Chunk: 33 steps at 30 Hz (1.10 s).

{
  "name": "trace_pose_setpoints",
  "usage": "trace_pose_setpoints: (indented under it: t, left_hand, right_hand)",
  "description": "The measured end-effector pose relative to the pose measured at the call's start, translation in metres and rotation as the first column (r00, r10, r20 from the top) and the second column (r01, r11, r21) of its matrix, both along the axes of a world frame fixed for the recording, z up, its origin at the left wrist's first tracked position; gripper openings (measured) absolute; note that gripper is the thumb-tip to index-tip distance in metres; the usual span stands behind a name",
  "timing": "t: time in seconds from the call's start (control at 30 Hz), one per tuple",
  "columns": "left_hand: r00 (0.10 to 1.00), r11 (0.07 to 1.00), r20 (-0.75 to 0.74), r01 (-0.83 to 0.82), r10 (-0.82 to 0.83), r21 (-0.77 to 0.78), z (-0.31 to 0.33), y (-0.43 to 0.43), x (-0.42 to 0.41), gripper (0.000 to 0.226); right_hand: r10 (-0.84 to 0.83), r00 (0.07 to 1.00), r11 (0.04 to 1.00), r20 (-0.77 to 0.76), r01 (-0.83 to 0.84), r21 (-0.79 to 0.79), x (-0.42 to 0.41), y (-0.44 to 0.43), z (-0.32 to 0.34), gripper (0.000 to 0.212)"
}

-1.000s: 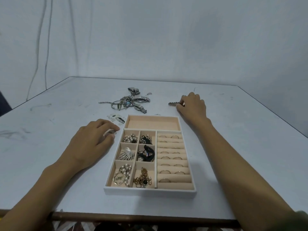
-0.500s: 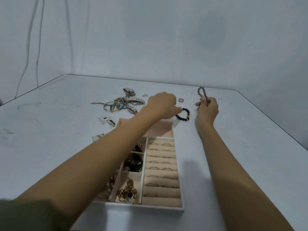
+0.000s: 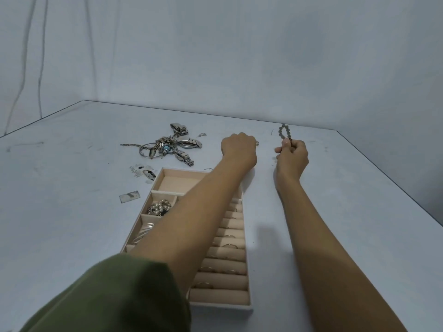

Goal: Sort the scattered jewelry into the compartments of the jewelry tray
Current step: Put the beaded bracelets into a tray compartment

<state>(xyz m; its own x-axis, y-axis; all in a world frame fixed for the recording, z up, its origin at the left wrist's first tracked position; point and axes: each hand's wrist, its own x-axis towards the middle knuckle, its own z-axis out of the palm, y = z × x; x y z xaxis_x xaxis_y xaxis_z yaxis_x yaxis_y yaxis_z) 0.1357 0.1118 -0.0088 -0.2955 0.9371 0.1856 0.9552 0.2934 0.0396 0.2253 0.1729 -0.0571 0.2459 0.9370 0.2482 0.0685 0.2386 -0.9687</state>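
Head view: right of centre, the right hand point(image 3: 291, 157) pinches a grey bead bracelet point(image 3: 284, 132), its loop standing above the fingers. At centre, the left hand point(image 3: 238, 148) is curled knuckles-up beyond the jewelry tray point(image 3: 240, 307), and whatever it may hold is hidden. The step in hand looks like picking up; next, the bracelet likely needs carrying down-left into the tray's wide top compartment point(image 3: 178, 183).

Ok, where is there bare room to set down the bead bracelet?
Bare table right of the jewelry tray and along its near left; the tray's long far compartment looks empty. Crowded: the jewelry pile and packets beyond its far-left corner.
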Motion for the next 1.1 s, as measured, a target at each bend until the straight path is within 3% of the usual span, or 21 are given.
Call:
trace_pose_setpoints:
  t: [0.13, 0.23, 0.33, 0.4, 0.57, 0.77, 1.1]
  left_hand:
    - [0.999, 1.000, -0.048, 0.013, -0.011, 0.027, -0.002, -0.005, -0.010, 0.022]
    - [0.971, 0.994, 0.237, -0.015, -0.011, 0.107, 0.011, -0.017, -0.030, 0.025]
    - [0.822, 0.974, 0.550, 0.027, -0.148, 0.223, 0.029, -0.043, -0.054, 0.021]
    - [0.690, 0.946, 0.683, 0.009, -0.240, 0.323, 0.040, -0.073, -0.067, 0.023]
    - [0.503, 0.874, 0.767, -0.045, -0.399, 0.484, 0.042, -0.151, -0.087, 0.018]
    - [0.461, 0.874, 0.786, -0.045, -0.411, 0.484, 0.010, -0.219, -0.092, 0.023]
    - [0.464, 0.860, 0.790, -0.109, -0.400, 0.499, -0.006, -0.278, -0.082, 0.026]
  right_hand:
    - [0.008, 1.000, 1.000, 0.006, -0.008, -0.013, 0.000, -0.003, 0.002, 0.016]
    - [0.008, 1.000, 1.000, 0.020, -0.008, -0.012, 0.001, -0.005, 0.003, 0.015]
    - [0.011, 0.998, 1.000, 0.064, -0.010, -0.007, 0.000, -0.006, 0.005, 0.015]
    - [0.024, 0.996, 1.000, 0.083, -0.025, 0.007, -0.002, -0.009, 0.010, 0.018]
    - [0.201, 0.979, 0.978, 0.026, -0.202, 0.050, -0.014, -0.029, 0.032, 0.013]
    - [0.629, 0.768, 0.776, -0.118, -0.629, 0.046, -0.023, -0.064, 0.064, 0.009]
    - [0.890, 0.451, 0.452, 0.067, -0.892, -0.005, -0.020, -0.130, 0.112, 0.002]
